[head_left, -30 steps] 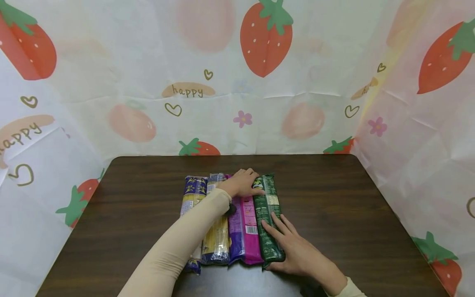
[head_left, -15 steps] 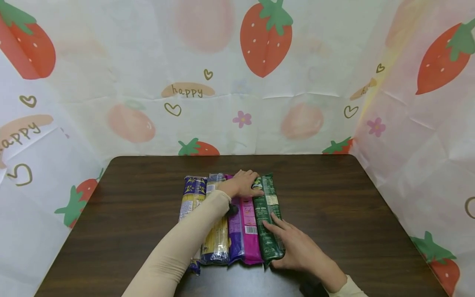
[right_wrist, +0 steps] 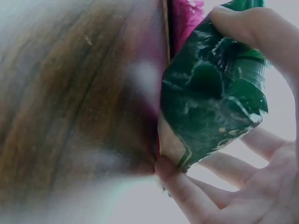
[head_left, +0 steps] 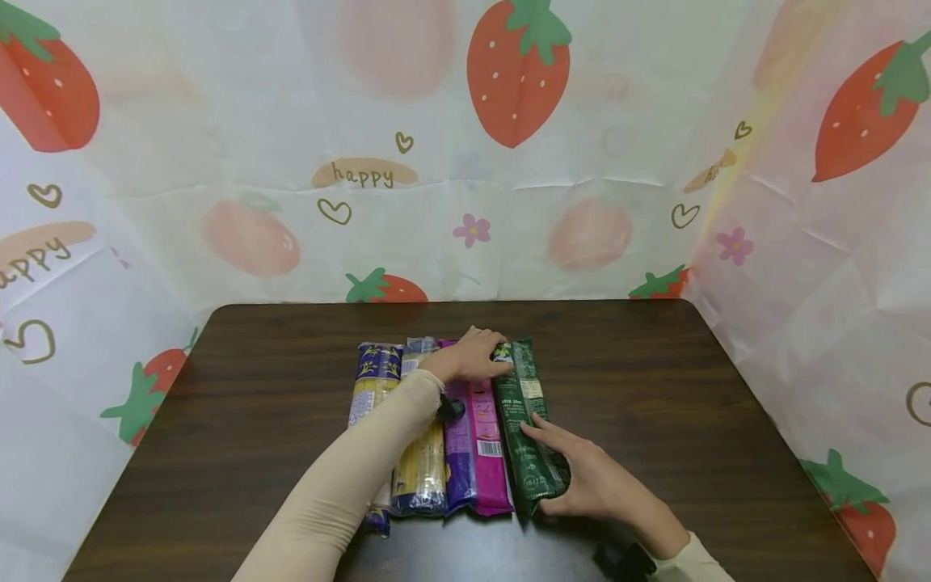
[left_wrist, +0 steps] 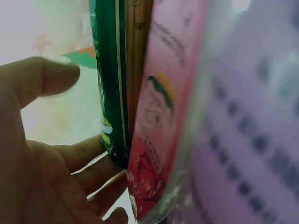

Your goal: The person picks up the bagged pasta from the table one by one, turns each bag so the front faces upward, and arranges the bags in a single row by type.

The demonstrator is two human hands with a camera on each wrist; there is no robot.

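Several long pasta packets lie side by side on the table. The outermost on the right is a dark green packet (head_left: 525, 420). My right hand (head_left: 600, 481) grips its near end, thumb on one side and fingers on the other, as the right wrist view shows. My left hand (head_left: 476, 356) reaches over the magenta-and-purple packet (head_left: 476, 453) to the green packet's far end. In the left wrist view its fingers (left_wrist: 88, 151) touch that end, while the thumb stands apart. A narrow gap separates the green and magenta packets.
Left of these lie a clear packet of yellow strands (head_left: 419, 477) and a blue-and-yellow packet (head_left: 375, 388), both partly covered by the left sleeve (head_left: 364, 469). Strawberry-print sheeting (head_left: 407, 234) borders the dark wooden table (head_left: 655, 380) at the back and sides.
My right hand has gone from fingers spread on the green packet to gripping its near end. That end has shifted slightly right, away from the magenta packet. The left hand stays nearly still.
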